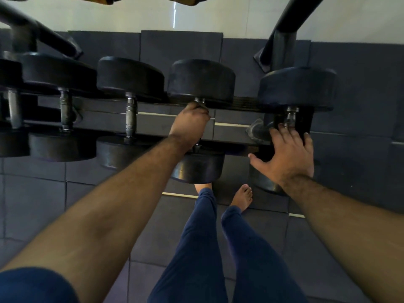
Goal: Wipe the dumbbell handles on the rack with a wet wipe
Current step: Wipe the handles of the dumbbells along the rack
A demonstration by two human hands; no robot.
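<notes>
While the left hand (189, 122) clamps one dumbbell handle (199, 101), the right hand (288, 156) reaches, grip apart.

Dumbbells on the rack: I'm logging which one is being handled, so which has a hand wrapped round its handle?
The fourth dumbbell from the left: the left hand grips its handle. The others' handles are bare.

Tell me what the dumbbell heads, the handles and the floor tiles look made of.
Dumbbell heads: probably rubber, matte black with soft rounded edges. Handles: metal, likely steel, grey with ridged collars and dull glints. Floor tiles: seemingly rubber or foam matting, dark matte squares with visible seams.
</notes>
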